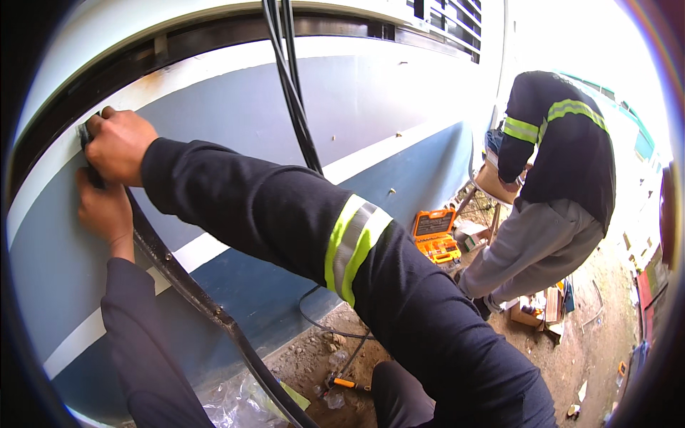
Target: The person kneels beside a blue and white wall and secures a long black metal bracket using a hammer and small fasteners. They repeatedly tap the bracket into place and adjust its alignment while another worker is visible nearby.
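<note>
A long black strip, like a cable or flat bar [187, 279], runs down the blue and white wall [235, 107] and bends toward the lower edge. Small fittings or marks show along it. My right hand [121, 146] is closed around the dark upper end, its arm reaching across from the lower right. Just beneath it, my left hand [104, 212] grips the same strip, thumb and fingers partly hidden. What exactly lies between the fingers at the wall is hard to make out.
Several black cables [292, 93] hang in front of the wall. At right, another person [560, 157] bends over a cardboard box [492, 182]. An open orange tool case [437, 237] lies by the wall. Below are an orange-handled tool [349, 384], clear plastic sheeting [239, 405] and a box of parts [539, 312].
</note>
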Motion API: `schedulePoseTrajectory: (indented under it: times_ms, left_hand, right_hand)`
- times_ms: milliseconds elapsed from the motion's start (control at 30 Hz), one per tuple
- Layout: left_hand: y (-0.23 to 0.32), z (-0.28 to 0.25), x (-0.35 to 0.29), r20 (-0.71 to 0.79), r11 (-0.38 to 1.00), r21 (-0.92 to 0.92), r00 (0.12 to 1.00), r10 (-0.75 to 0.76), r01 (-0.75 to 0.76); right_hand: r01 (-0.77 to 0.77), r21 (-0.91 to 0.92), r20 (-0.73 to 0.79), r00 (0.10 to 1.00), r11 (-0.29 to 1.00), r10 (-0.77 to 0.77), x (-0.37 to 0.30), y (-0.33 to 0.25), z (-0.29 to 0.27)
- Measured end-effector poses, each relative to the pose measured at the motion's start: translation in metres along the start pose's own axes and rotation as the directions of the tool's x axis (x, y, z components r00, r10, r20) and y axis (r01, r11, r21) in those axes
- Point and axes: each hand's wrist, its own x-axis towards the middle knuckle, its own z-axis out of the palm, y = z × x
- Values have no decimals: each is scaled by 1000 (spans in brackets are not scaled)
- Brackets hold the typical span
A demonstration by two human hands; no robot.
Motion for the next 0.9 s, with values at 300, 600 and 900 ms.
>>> schedulePoseTrajectory:
  times_ms: [300,600,900]
  left_hand:
    - [-32,15,1,0,995,14,995,101,-101]
    - [-25,13,-2,59,998,-68,998,-8,13]
    - [-17,9,-1,53,996,59,996,-65,62]
  right_hand:
    - [-302,109,25,953,947,301,4,-19,31]
    - [-141,-117,-67,989,983,134,-3,-7,45]
    - [-239,9,11,971,971,239,-9,-2,38]
